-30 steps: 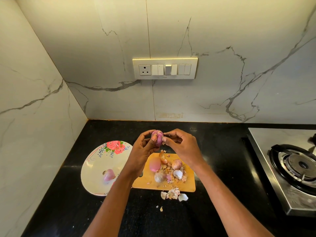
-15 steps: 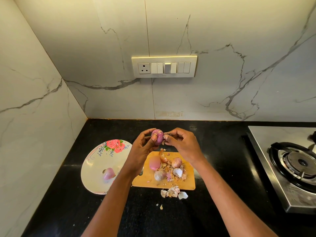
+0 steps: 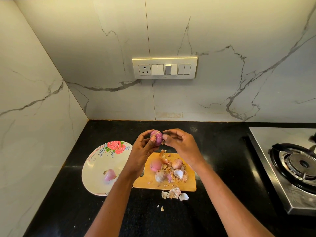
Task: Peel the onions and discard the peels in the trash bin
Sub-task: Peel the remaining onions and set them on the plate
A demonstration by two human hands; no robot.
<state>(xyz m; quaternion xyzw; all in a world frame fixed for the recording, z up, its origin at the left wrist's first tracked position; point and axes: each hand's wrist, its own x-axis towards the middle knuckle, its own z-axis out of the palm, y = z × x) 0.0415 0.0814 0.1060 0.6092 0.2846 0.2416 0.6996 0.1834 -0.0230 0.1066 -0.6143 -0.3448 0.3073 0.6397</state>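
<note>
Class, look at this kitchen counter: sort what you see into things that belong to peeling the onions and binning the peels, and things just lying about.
Belongs to the job:
held onion
left hand
right hand
onions on the cutting board
loose peels
peeled onion on the floral plate

Just lying about:
gas stove
switch panel

No trash bin is in view.
</note>
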